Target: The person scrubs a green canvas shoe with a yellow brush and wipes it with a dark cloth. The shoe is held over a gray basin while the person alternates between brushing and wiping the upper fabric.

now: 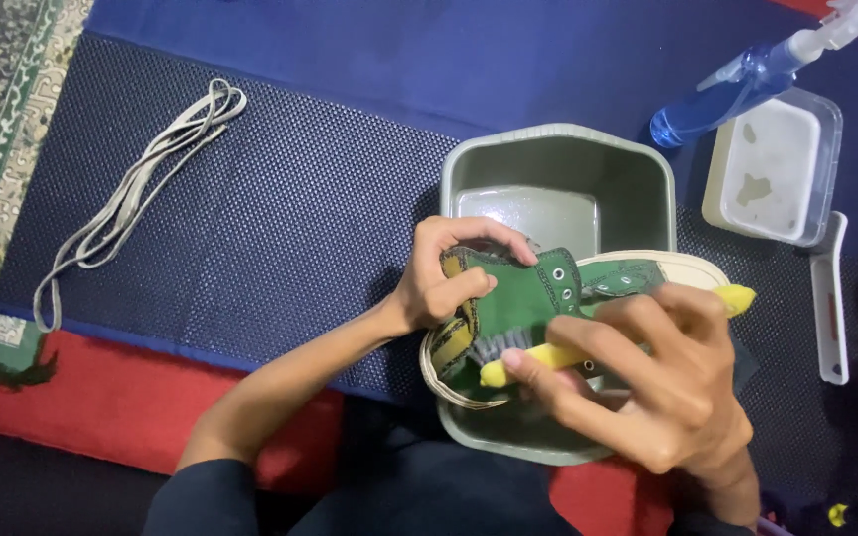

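Note:
My left hand (446, 275) grips the heel end of a green high-top sneaker (533, 293) with a white sole, held on its side over a grey square basin (558, 149). My right hand (647, 382) is closed around a yellow-handled brush (538, 355), whose grey bristles press against the shoe's green canvas side. The yellow tip of the brush handle pokes out past my fingers near the sole. Water lies in the bottom of the basin.
Grey shoelaces (136, 194) lie coiled on the dark blue mat at the left. A blue spray bottle (747, 84) and a clear plastic tub (777, 169) sit at the upper right. A white-handled tool (829, 298) lies right of the basin. A patterned rug edges the far left.

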